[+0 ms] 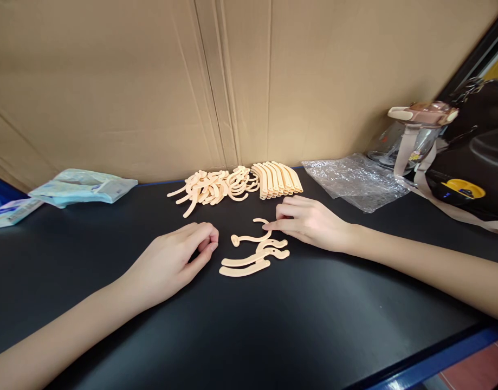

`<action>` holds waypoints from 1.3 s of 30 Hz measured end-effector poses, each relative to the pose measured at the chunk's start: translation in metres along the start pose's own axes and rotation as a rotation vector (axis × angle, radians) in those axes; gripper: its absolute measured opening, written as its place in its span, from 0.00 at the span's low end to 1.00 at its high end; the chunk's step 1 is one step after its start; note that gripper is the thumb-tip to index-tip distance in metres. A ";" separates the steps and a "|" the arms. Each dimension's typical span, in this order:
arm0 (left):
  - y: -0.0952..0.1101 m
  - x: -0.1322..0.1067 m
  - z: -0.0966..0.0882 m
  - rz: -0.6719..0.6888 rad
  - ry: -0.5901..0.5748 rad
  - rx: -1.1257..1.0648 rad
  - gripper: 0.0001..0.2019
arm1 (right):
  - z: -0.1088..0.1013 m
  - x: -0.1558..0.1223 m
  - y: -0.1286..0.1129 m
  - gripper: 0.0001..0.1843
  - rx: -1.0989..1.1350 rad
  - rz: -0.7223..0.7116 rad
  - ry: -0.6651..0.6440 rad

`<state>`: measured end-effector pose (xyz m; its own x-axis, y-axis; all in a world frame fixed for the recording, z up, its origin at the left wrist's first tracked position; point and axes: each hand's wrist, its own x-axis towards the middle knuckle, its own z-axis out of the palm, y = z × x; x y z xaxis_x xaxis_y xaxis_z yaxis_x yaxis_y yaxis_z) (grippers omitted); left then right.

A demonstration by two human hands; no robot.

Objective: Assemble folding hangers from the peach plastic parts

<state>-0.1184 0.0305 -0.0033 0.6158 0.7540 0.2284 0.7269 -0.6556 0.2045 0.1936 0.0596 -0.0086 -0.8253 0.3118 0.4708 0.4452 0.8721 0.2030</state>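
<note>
cream-coloured plastic, as it seems, is the hook piece (254, 238) which lies on the black table top (314, 325) between the two hands, and the right hand (311, 223) is clearly the nearer one. the extended fingertips of this right hand reach the outer side of the hook's curve and appear to touch it; the thumb is hidden, so i cannot tell if the piece is pinched or only touched. from these fingertips the stem goes away to the left, its long axis lying almost across the table, and its small round end points toward the left hand (167, 262). the open mouth of the curve also faces left, on the side farther from the person. the left hand rests at the other side, a little apart from the round end; its fingers are bent inward, the thumb tip is close to the index finger, and no piece can be seen between them. just below the hook, nearer to the person, two long curved bars (244, 269) and two wavy pieces (279, 253) lie overlapping, also stretched across; if they are joined, i cannot tell. behind, a loose heap of pieces (210, 188) lies beside a neat stack of bars (278, 180), near the cardboard (151, 97)
</note>
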 end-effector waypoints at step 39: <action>0.004 -0.001 -0.002 -0.024 -0.009 -0.019 0.09 | -0.010 -0.028 0.071 0.22 -0.171 0.522 -0.211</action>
<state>-0.1167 0.0271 -0.0008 0.6006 0.7701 0.2149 0.7361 -0.6376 0.2275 0.2519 0.1092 0.0013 -0.5255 0.7669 0.3685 0.8463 0.5155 0.1342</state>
